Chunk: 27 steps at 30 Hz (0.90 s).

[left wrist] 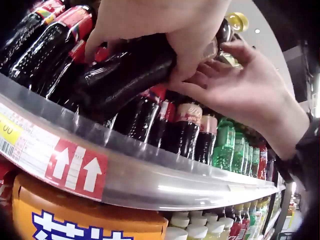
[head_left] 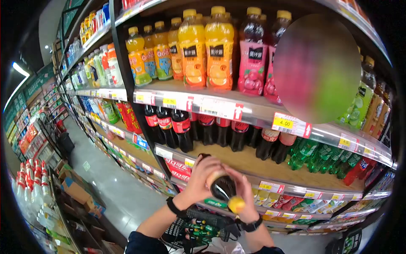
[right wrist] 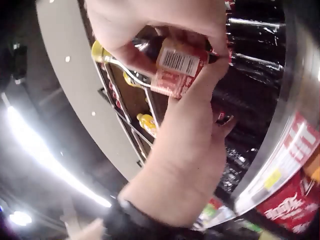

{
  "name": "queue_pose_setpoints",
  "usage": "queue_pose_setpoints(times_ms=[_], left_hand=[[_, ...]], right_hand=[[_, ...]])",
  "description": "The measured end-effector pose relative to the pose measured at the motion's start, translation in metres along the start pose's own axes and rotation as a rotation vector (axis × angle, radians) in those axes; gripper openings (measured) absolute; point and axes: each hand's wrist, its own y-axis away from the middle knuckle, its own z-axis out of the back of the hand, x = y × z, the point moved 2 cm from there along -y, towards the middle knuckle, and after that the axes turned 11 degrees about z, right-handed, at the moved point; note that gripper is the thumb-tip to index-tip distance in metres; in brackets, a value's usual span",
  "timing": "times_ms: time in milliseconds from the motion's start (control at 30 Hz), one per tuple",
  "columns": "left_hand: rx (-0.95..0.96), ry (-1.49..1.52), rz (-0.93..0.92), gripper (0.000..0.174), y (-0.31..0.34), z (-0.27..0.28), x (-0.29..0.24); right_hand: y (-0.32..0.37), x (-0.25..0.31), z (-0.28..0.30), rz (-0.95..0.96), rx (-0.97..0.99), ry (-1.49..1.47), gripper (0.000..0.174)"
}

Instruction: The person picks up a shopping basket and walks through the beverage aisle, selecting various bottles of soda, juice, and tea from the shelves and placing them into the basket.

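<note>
In the head view, a dark cola bottle (head_left: 223, 187) with a yellow cap (head_left: 237, 205) lies tilted between both hands in front of the shelf, its cap end toward the person. My left hand (head_left: 202, 180) grips the body of the bottle, the thumb lying across the pale red label (right wrist: 177, 67) in the right wrist view. Closer to the cap, my right hand (head_left: 246, 197) holds the bottle with fingers and thumb about it. The lower body of the bottle shows in the left wrist view, dark and glossy. Behind it stand red-labelled cola bottles (head_left: 182, 131).
Juice bottles (head_left: 219, 51) fill the shelf above. Green soda bottles (head_left: 302, 154) lie to the right of the colas. Shelf edges with price tags (head_left: 284, 123) run across. Below the hands is a dark basket (head_left: 172, 233) with green bottles (head_left: 202, 229). An aisle floor (head_left: 114, 186) extends left.
</note>
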Motion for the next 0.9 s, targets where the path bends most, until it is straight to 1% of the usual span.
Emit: queue_pose_setpoints(times_ms=[67, 100, 133, 200, 233, 267, 333, 367, 400, 467, 500, 533, 567, 600, 633, 700, 733, 767, 800, 833, 867, 900], left_hand=[[0.125, -0.058, -0.007, 0.065, 0.041, -0.006, 0.001], [0.130, -0.044, 0.016, 0.067, 0.060, -0.008, -0.002], [0.215, -0.046, 0.120, 0.069, 0.081, -0.009, 0.001], [0.400, 0.036, 0.270, 0.071, 0.123, -0.017, 0.017], [0.457, 0.007, 0.320, 0.069, 0.151, -0.027, 0.027], [0.503, 0.025, 0.358, 0.068, 0.178, -0.036, 0.038], [0.673, 0.043, 0.477, 0.069, 0.224, -0.049, 0.057], [0.766, 0.086, 0.547, 0.066, 0.254, -0.061, 0.071], [0.776, 0.037, 0.543, 0.063, 0.281, -0.070, 0.082], [0.813, 0.048, 0.556, 0.059, 0.340, -0.088, 0.104], [0.860, 0.087, 0.608, 0.059, 0.364, -0.097, 0.114], [0.819, 0.104, 0.621, 0.058, 0.392, -0.107, 0.125], [0.812, 0.116, 0.652, 0.053, 0.415, -0.116, 0.133], [0.802, 0.130, 0.684, 0.048, 0.436, -0.123, 0.142], [0.771, 0.135, 0.732, 0.049, 0.459, -0.129, 0.150], [0.712, 0.132, 0.824, 0.050, 0.506, -0.138, 0.170], [0.685, 0.082, 0.909, 0.051, 0.528, -0.143, 0.179], [0.664, 0.027, 0.988, 0.052, 0.551, -0.148, 0.187], [0.653, -0.022, 1.063, 0.054, 0.573, -0.152, 0.195], [0.847, 0.003, 1.216, 0.053, 0.579, -0.148, 0.209], [0.833, 0.037, 1.326, 0.053, 0.599, -0.155, 0.223], [0.822, 0.074, 1.432, 0.052, 0.621, -0.165, 0.233]], right_hand=[[0.033, 0.004, -0.009, -0.292, -0.048, -0.018, 0.058], [0.047, -0.006, -0.005, -0.339, -0.034, -0.033, 0.061], [0.060, -0.006, -0.010, -0.441, -0.107, -0.054, 0.054], [0.112, -0.045, 0.035, -0.274, 0.188, 0.280, 0.048], [0.128, -0.053, 0.050, -0.265, 0.283, 0.428, 0.056], [0.129, -0.054, 0.049, -0.368, 0.315, 0.600, 0.062], [0.159, -0.098, 0.096, -0.637, 0.327, 0.429, 0.062], [0.173, -0.119, 0.108, -0.702, 0.290, 0.334, 0.059], [0.174, -0.139, 0.115, -1.009, 0.104, 0.156, 0.059], [0.187, -0.180, 0.118, -1.573, -0.353, -0.214, 0.059], [0.209, -0.201, 0.132, -1.634, -0.296, -0.124, 0.057], [0.227, -0.221, 0.141, -1.682, -0.242, -0.075, 0.056], [0.243, -0.238, 0.151, -1.731, -0.185, -0.026, 0.055], [0.253, -0.255, 0.154, -1.780, -0.124, 0.026, 0.054], [0.250, -0.272, 0.143, -1.818, -0.121, 0.075, 0.054], [0.278, -0.317, 0.159, -1.762, -0.023, 0.283, 0.052], [0.297, -0.342, 0.172, -1.719, 0.031, 0.376, 0.052], [0.323, -0.370, 0.191, -1.768, 0.072, 0.440, 0.051], [0.338, -0.398, 0.198, -1.760, 0.068, 0.500, 0.053], [0.354, -0.423, 0.204, -1.751, 0.059, 0.562, 0.054], [0.369, -0.449, 0.211, -1.740, 0.053, 0.623, 0.056], [0.416, -0.479, 0.248, -1.721, 0.100, 0.721, 0.060]])
